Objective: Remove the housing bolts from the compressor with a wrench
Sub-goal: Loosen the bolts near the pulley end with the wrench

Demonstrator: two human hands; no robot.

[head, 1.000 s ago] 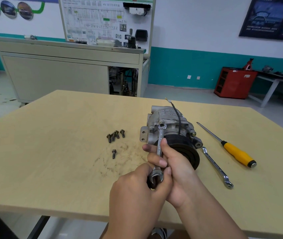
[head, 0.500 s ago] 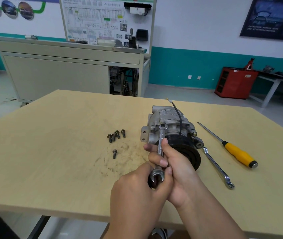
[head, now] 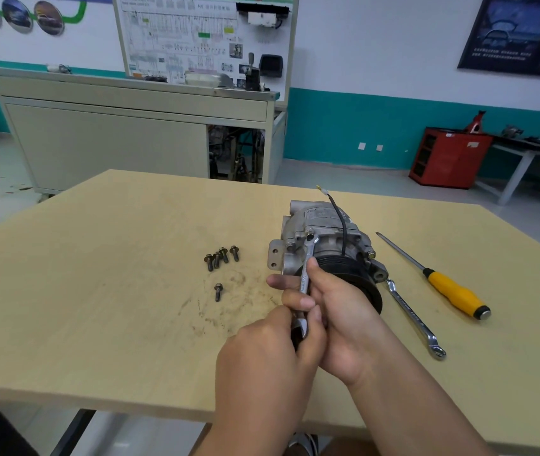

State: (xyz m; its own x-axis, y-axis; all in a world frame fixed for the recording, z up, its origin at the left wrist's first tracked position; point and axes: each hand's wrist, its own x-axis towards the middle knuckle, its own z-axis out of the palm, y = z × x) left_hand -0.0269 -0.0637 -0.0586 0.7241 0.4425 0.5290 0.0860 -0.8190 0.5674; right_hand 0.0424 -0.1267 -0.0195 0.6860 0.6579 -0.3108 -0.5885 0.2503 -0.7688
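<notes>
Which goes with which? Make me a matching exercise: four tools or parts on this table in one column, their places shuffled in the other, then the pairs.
1. loose bolts
2. screwdriver
3. spare wrench
4. working wrench

A. gripped by the left hand and right hand, its head on the compressor
B. flat on the table, just right of the compressor
C. farthest right, yellow handle
D. left of the compressor

Pairs: 1-D, 2-C, 3-B, 4-A.

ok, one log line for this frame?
wrench: far end seated on compressor housing | left hand: grips wrench's near end | right hand: grips shaft | loose bolts: five on table | second wrench, screwdriver: right of compressor
</notes>
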